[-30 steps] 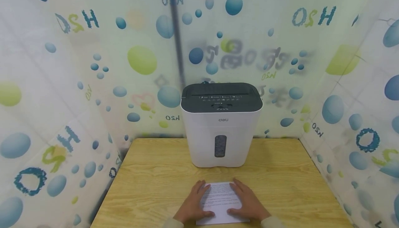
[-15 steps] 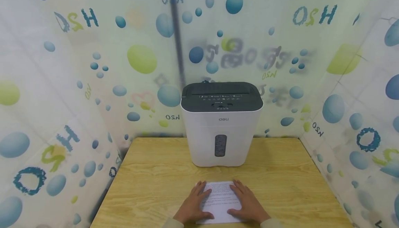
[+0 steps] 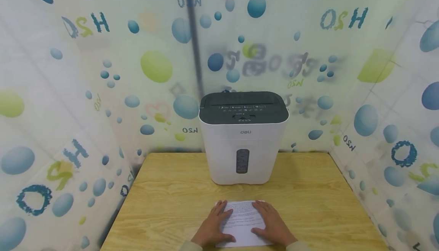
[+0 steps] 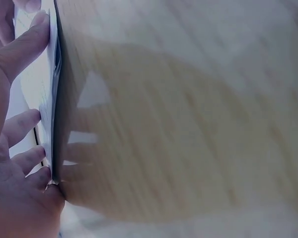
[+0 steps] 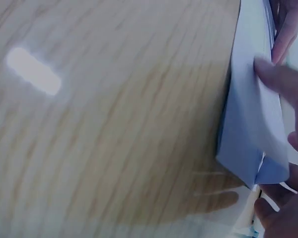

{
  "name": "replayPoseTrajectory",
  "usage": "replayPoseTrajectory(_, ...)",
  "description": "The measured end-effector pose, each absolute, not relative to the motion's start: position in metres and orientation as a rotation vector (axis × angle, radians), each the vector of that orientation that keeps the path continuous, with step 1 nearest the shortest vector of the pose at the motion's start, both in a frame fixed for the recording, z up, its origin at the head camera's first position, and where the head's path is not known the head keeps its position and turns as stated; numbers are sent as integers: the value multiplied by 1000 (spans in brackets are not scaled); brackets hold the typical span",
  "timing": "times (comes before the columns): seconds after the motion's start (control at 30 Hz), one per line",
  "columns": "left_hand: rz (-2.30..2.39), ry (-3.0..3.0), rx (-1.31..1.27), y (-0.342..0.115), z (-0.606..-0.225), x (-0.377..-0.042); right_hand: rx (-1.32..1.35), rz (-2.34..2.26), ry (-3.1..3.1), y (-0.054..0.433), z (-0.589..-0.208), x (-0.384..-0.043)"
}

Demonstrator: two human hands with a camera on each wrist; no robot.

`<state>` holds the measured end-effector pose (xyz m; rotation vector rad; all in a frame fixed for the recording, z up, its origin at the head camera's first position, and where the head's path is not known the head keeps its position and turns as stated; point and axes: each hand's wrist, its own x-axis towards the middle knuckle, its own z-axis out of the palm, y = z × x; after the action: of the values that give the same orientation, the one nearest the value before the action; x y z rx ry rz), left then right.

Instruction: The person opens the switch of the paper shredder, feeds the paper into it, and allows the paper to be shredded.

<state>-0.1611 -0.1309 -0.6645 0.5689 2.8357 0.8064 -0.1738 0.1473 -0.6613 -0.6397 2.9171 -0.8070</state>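
Note:
A stack of printed paper sheets (image 3: 244, 232) lies on the wooden table near its front, text side up. My left hand (image 3: 215, 224) rests along the stack's left side, fingers spread and fairly straight, thumb laid on the top sheet. On the opposite side my right hand (image 3: 272, 224) lies with its fingertips over the far right corner and its thumb on the page. In the right wrist view the near corner of the paper (image 5: 248, 134) stands slightly raised and bent, with the right thumb (image 5: 278, 79) on top. The left wrist view shows the left fingers (image 4: 25, 124) at the paper's edge.
A white paper shredder (image 3: 223, 155) with a dark grey top (image 3: 243, 108) stands upright on the table (image 3: 164, 197), beyond the paper. Patterned curtains (image 3: 154, 26) enclose the table at the back and both sides.
The right fingertips have shifted slightly inward over the paper's far right corner. The left hand, the paper and the shredder stay where they were.

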Motion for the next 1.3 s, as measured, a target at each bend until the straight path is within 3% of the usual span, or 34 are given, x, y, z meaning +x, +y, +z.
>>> replayPoseTrajectory(0.37,844,2857,558,-130,-669,-160,-586,-1081,3215,143,-665,-182)
replayPoseTrajectory(0.7,886,2973,538,-128,-667,-166,-248,-1533,2913,148,-658,-183)
replayPoseTrajectory(1.0,978,3135,523,-125,-665,-175,-170,-1772,2748,151,-651,-184)
replayPoseTrajectory(1.3,1072,3193,492,-131,-656,-174,-90,-1733,2700,159,-655,-189)
